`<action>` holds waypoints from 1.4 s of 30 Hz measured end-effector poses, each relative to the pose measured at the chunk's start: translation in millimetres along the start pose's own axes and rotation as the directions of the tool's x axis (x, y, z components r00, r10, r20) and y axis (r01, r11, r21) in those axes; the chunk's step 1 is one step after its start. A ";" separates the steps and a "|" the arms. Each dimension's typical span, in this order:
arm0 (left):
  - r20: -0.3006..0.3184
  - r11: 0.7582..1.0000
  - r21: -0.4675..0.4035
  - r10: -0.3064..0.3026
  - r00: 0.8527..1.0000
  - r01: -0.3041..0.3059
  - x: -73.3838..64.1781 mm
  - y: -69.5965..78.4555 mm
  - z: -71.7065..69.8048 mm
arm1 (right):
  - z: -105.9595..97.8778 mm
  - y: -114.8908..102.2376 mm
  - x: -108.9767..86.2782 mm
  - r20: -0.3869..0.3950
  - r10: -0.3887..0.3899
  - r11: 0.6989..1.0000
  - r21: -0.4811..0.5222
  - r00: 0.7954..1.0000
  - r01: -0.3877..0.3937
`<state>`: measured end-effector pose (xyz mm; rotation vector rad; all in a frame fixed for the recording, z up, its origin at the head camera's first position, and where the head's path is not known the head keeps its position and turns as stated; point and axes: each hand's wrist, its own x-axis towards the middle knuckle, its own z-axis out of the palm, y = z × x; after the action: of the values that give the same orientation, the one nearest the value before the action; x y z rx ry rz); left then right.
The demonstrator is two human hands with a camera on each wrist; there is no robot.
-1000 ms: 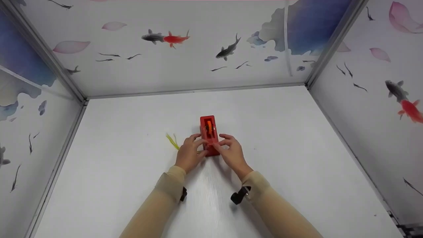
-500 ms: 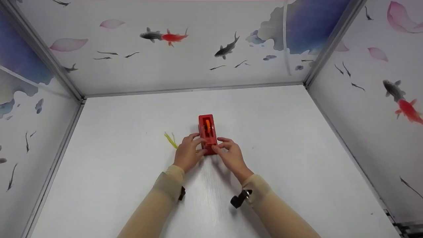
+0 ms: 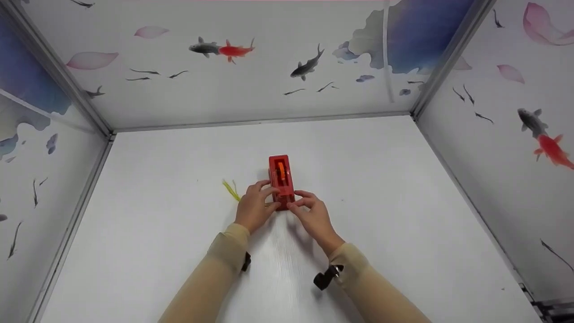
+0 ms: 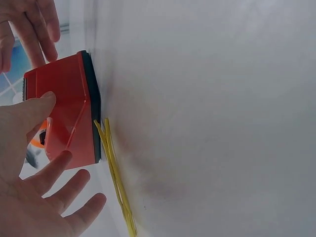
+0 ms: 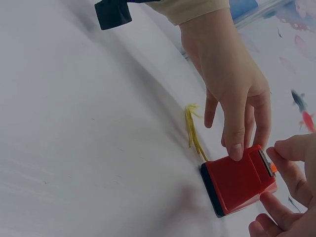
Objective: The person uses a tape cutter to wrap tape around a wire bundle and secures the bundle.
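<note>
The left grip (image 3: 254, 209) holds the red tape dispenser (image 5: 233, 183) by its near end, thumb against the front face; the right grip (image 3: 314, 217) is at the dispenser's other side with fingers bent, but I cannot tell whether they pinch anything. Yellow strands (image 3: 232, 190) lie on the white tabletop (image 3: 381, 179) just left of the left grip. A fish-printed panel (image 3: 233, 89) stands well beyond both grips.

Head cam's decently bright, soft even light, with a pale sheen down the smooth white tabletop (image 3: 280, 273) and fuzzy shadows under the tan-sleeved forearms (image 3: 376, 287). Both wrist cams are noticeably dimmer and greyer. Left one shows smudgy shadow beside the red plastic dispenser (image 4: 69, 94); right one's got a long, blurry diagonal shadow streak.
</note>
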<state>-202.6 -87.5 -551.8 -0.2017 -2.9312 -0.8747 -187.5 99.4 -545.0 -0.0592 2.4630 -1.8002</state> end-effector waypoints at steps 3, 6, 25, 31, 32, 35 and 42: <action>0.000 1.000 -0.001 -0.003 1.000 0.003 0.6 0.0 -0.4 | 0.5 0.8 -2.3 0.005 0.007 1.000 -0.001 1.000 -0.007; -0.001 1.000 -0.005 -0.003 1.000 0.003 0.9 -0.2 -0.3 | 0.8 2.2 -4.8 0.007 0.010 1.000 -0.002 1.000 -0.010; 0.015 1.000 -0.030 0.004 1.000 -0.003 2.9 3.3 -0.8 | -2.8 3.8 -14.5 -0.042 0.018 0.999 -0.043 0.999 -0.020; 0.008 0.998 -0.054 0.026 1.000 -0.025 4.1 2.4 0.7 | -3.9 3.4 -15.7 -0.059 -0.013 0.995 -0.094 0.998 0.008; 0.009 0.998 -0.060 0.033 0.999 -0.033 4.1 1.8 0.5 | -4.1 3.4 -16.0 -0.063 -0.015 0.995 -0.100 0.998 0.008; 0.025 0.995 -0.079 0.058 0.998 -0.055 2.8 -1.0 -1.8 | -3.9 3.4 -16.8 -0.069 -0.009 0.994 -0.109 0.998 0.002; 0.059 0.999 -0.032 0.041 0.997 -0.039 -3.7 -11.6 -18.7 | -0.1 1.3 -16.1 -0.031 0.029 0.994 -0.108 0.999 -0.032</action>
<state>-200.0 -107.7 -542.9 -0.2932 -2.9586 -0.9246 -171.5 101.2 -545.3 -0.0025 2.5665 -1.6660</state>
